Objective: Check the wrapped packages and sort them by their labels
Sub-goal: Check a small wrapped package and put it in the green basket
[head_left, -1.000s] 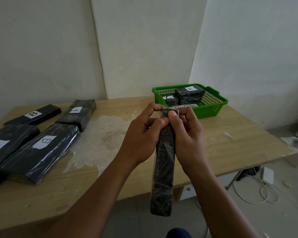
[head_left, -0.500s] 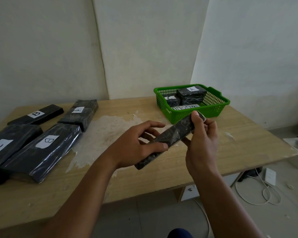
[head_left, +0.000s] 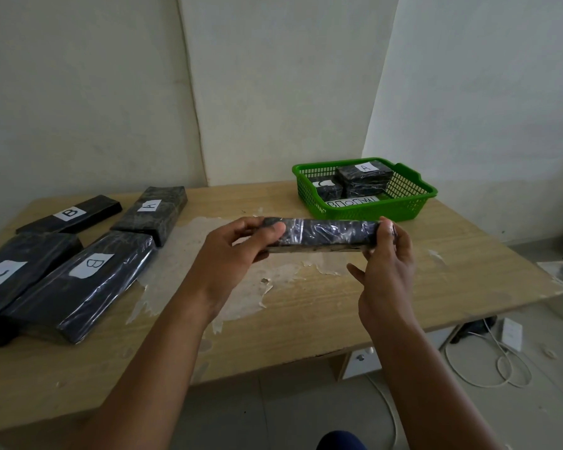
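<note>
A long black wrapped package [head_left: 325,235] is held level above the middle of the wooden table [head_left: 306,306], its narrow side towards me and no label showing. My left hand [head_left: 238,251] grips its left end and my right hand [head_left: 387,264] grips its right end. On the table's left lie sorted packages: a thin one labelled B [head_left: 70,214], one labelled A [head_left: 152,212], a big one labelled B [head_left: 82,280] and one labelled C [head_left: 10,271]. A green basket [head_left: 403,203] at the back right holds a package labelled A [head_left: 364,178] and one labelled C [head_left: 327,188].
The tabletop's surface film is peeling in a pale patch [head_left: 273,274] under my hands. A paper strip with letters [head_left: 351,202] lies in the basket. On the floor to the right are white cables [head_left: 488,362] and a white adapter [head_left: 512,332]. Walls close the back.
The package hung upright from both hands a second ago. It has been turned to lie horizontal, with my hands moving apart to its two ends.
</note>
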Tool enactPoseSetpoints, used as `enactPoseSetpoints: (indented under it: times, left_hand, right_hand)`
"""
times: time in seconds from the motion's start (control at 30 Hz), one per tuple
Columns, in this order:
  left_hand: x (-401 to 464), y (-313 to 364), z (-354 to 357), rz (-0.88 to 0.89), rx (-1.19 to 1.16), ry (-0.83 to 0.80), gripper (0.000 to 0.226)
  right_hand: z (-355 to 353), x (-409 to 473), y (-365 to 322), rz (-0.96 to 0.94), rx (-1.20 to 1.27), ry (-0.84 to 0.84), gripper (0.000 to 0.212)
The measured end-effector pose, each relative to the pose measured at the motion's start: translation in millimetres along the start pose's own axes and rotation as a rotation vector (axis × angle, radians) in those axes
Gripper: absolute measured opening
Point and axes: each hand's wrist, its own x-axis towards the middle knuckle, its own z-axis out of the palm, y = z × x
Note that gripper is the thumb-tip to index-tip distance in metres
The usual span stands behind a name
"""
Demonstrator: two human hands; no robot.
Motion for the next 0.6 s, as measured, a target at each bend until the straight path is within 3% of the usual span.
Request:
enactPoseSetpoints:
  times: [0.1, 0.2, 0.27, 0.4, 0.5, 0.6]
  left_hand:
    - [-1, 6, 2, 0.054, 0.000, -0.010, 0.051]
    - [0, 9, 12, 0.004, -0.026, 0.057, 0.055]
    - [0, 10, 20, -0.013, -0.012, 0.097, 0.056]
    - [-3, 13, 31, -0.003, 0.060, 0.098, 0.056]
    - [-6, 15, 28, 0.035, 0.158, 0.061, 0.058]
    - [-10, 18, 23, 0.065, 0.253, -0.024, 0.052]
  right_hand:
    - [0, 1, 1, 0.004, -0.041, 0.000, 0.017]
    - [6, -11, 2, -0.051, -0.145, -0.084, 0.059]
    - [13, -26, 5, -0.177, -0.334, -0.150, 0.071]
    - [18, -45, 15, -0.368, -0.510, -0.258, 0.052]
    - [18, -44, 14, -0.382, -0.518, -0.282, 0.058]
    - [17, -37, 9, -0.357, -0.442, -0.291, 0.049]
